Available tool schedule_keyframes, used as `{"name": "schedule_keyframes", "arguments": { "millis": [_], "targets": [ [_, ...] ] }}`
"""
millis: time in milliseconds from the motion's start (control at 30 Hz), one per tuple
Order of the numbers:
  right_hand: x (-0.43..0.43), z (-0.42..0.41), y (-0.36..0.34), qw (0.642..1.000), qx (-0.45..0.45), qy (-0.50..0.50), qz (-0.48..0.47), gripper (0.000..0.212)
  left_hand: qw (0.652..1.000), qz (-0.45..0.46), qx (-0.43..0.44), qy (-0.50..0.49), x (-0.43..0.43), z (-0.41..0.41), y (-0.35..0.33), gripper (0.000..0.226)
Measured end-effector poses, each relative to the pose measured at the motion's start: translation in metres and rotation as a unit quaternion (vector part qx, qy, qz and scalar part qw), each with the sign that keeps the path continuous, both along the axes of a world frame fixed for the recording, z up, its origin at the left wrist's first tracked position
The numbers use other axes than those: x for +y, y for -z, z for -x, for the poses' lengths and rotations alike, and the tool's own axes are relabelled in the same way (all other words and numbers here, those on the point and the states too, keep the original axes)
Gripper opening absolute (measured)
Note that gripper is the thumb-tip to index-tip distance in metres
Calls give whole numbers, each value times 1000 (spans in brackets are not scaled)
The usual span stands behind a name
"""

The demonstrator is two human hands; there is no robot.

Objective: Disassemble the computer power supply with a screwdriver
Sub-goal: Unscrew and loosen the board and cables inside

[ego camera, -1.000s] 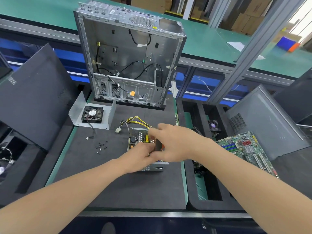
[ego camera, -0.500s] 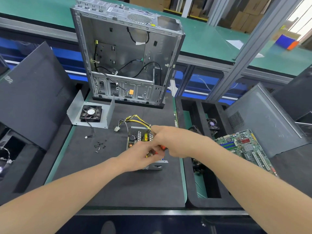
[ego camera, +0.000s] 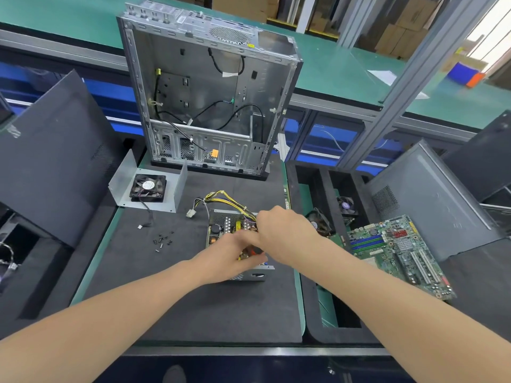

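Bare arms and hands, one dark shoe
The left forearm (ego camera: 124,308) and right forearm (ego camera: 373,286) are uncovered up to the left hand (ego camera: 229,255) and right hand (ego camera: 279,230), both bare; a dark, rounded shoe toe (ego camera: 174,374) shows under the desk (ego camera: 249,351) edge.

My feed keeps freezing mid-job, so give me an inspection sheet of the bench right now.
Surface: black foam mat.
Job's things: power supply, cover off, board exposed; screwdriver, only its orange-black handle shows.
Clutter: loose screws; fan on a metal bracket; motherboard.
Grips: right hand holds the screwdriver; left hand over the supply, fingers blurred.
Cables: yellow-black bundle leaves the supply.
Surroundings: empty case upright behind; dark panels leaning either side.
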State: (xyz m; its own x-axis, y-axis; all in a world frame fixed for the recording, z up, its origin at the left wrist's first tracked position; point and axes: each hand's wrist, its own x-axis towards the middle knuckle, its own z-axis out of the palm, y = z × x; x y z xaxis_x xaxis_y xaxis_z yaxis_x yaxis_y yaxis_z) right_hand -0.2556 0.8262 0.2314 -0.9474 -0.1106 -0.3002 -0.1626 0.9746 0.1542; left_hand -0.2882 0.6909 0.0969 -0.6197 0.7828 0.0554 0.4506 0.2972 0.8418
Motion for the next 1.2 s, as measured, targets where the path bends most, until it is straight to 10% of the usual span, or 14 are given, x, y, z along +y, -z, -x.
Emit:
{"name": "schedule_keyframes", "arguments": {
  "millis": [167, 333, 533, 733, 833, 1000, 1200],
  "targets": [
    [7, 5, -10, 991, -65, -86, 79, 7, 999, 29, 29, -32, -2, 1, 5, 25],
    [19, 9, -15, 966, -114, -191, 135, 35, 999, -1, 30, -41, -2, 0, 2, 22],
    [24, 2, -10, 976, -56, -138, 162, 27, 997, 10, 38, -62, -1, 3, 8, 24],
    [5, -5, 0, 998, 56, 24, 2, 75, 1000, 2, -3, -30, 0, 1, 5, 45],
    [3, 1, 3, 996, 5, 55, 77, 51, 999, 3, -1, -36, 0, 2, 5, 37],
    [15, 6, -13, 986, -90, -71, 123, 8, 998, 19, 20, -52, -1, 1, 8, 20],
    [23, 9, -20, 970, -101, -208, 79, 30, 999, 1, 34, -38, 0, 2, 7, 12]
  ]
}}
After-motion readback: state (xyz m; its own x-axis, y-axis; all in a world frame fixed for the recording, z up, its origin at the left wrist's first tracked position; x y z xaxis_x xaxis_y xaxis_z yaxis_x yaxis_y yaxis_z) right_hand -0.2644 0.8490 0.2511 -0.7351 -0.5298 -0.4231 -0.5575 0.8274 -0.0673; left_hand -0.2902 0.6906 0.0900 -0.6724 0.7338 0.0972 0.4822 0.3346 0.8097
